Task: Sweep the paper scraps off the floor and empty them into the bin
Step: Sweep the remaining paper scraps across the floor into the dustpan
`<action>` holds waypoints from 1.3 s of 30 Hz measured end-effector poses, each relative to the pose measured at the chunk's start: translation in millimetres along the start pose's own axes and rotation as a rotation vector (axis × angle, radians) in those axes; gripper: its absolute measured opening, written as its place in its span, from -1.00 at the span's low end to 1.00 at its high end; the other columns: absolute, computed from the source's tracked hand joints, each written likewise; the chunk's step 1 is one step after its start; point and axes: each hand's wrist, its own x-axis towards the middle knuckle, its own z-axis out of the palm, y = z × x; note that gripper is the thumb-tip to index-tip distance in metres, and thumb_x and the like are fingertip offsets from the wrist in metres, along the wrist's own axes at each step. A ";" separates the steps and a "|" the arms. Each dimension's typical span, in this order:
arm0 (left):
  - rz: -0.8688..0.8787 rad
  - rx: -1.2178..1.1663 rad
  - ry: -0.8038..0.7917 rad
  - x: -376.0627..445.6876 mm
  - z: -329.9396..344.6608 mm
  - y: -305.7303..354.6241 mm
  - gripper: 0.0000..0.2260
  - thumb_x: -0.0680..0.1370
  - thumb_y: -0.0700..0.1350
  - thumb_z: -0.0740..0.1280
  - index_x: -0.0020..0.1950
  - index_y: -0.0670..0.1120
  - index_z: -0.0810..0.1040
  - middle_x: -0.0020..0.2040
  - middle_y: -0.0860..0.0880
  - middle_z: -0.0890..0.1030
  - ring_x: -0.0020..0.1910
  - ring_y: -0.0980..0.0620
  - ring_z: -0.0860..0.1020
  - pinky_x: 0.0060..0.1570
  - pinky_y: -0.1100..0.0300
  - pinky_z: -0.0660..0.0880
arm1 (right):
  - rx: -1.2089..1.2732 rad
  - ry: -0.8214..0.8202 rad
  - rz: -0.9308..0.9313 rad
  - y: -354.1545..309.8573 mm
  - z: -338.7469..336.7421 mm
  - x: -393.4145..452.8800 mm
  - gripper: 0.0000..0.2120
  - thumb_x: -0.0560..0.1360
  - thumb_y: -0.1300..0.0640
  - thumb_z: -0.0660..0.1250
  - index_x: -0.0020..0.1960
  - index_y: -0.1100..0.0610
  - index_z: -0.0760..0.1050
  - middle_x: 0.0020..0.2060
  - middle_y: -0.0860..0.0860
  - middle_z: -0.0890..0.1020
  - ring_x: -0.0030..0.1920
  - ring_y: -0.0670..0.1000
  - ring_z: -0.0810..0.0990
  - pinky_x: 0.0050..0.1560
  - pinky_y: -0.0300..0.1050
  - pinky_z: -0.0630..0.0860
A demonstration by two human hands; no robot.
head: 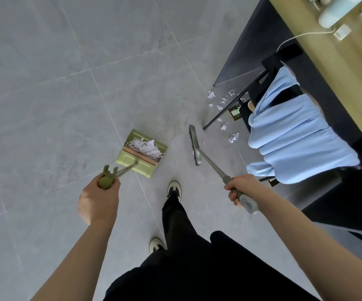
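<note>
My left hand point(98, 199) grips the green top of the long handle of a green dustpan point(132, 164), which rests on the grey floor and holds a heap of white paper scraps point(146, 146). My right hand point(241, 189) grips the grey handle of a broom point(195, 145), whose head stands on the floor to the right of the dustpan. Several more white paper scraps point(221, 109) lie scattered on the floor beyond the broom head, around the chair leg. No bin is in view.
A black chair point(271, 66) draped with a light blue garment point(293, 135) stands at the right, beside a wooden desk point(349, 61) with a white cable. A small green-framed object point(234, 112) sits under the chair. My feet point(174, 189) stand between the dustpan and broom.
</note>
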 end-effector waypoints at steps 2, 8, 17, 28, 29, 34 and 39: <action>0.004 0.004 -0.005 10.1 5.6 16.4 -0.87 0.49 0.01 0.37 -0.22 0.02 0.55 -0.35 -0.08 0.54 -0.31 -0.14 0.50 -0.29 0.09 0.43 | 0.041 0.019 0.028 -20.1 -8.9 11.1 -0.92 0.48 0.43 0.25 -0.10 0.30 0.39 -0.44 0.10 0.41 -0.63 -0.01 0.39 -0.58 -0.26 0.36; 0.034 0.072 -0.005 50.4 27.1 80.8 -0.96 0.51 0.04 0.39 -0.09 0.11 0.57 -0.32 -0.04 0.56 -0.27 -0.15 0.54 -0.26 0.09 0.44 | 0.110 0.059 0.100 -91.9 -51.6 36.5 -0.89 0.51 0.44 0.17 -0.10 0.26 0.34 -0.37 0.14 0.40 -0.68 -0.04 0.37 -0.63 -0.31 0.35; 0.053 0.051 -0.031 93.5 49.8 151.4 -0.87 0.49 0.03 0.40 -0.24 0.12 0.50 -0.32 -0.09 0.57 -0.27 -0.16 0.54 -0.31 0.11 0.43 | 0.322 0.221 0.112 -137.9 -75.2 98.3 -0.78 0.48 0.47 0.13 -0.16 0.19 0.24 -0.28 0.16 0.37 -0.67 -0.04 0.34 -0.55 -0.28 0.40; 0.142 0.035 -0.084 163.2 51.9 177.2 -0.91 0.46 0.06 0.44 -0.08 0.09 0.62 -0.37 -0.02 0.52 -0.34 -0.11 0.49 -0.26 0.05 0.47 | 0.045 0.326 0.151 -158.1 -62.9 168.4 -0.81 0.44 0.46 0.18 -0.26 0.23 0.29 -0.50 0.10 0.38 -0.65 -0.03 0.36 -0.50 -0.22 0.38; 0.147 0.038 -0.101 171.1 48.7 179.2 -0.91 0.46 0.05 0.44 -0.08 0.10 0.62 -0.36 -0.02 0.53 -0.33 -0.12 0.50 -0.25 0.03 0.48 | -0.001 0.331 0.166 -158.8 -54.8 165.7 -0.83 0.43 0.46 0.18 -0.25 0.26 0.30 -0.51 0.11 0.40 -0.65 -0.02 0.37 -0.51 -0.22 0.38; 0.207 0.092 -0.163 215.7 26.7 189.0 -0.93 0.46 0.06 0.43 -0.15 0.10 0.59 -0.39 -0.02 0.52 -0.34 -0.14 0.53 -0.26 0.00 0.51 | -0.109 0.289 0.203 -161.9 2.0 140.1 -0.84 0.44 0.46 0.15 -0.26 0.28 0.29 -0.55 0.10 0.38 -0.68 0.00 0.35 -0.55 -0.24 0.36; 0.265 0.137 -0.214 252.5 6.7 197.2 -0.92 0.48 0.06 0.42 -0.14 0.08 0.60 -0.40 -0.02 0.52 -0.36 -0.11 0.49 -0.35 0.12 0.39 | -0.096 0.221 0.234 -169.9 63.3 108.7 -0.92 0.43 0.44 0.12 -0.18 0.31 0.32 -0.40 0.15 0.39 -0.62 0.00 0.38 -0.51 -0.22 0.37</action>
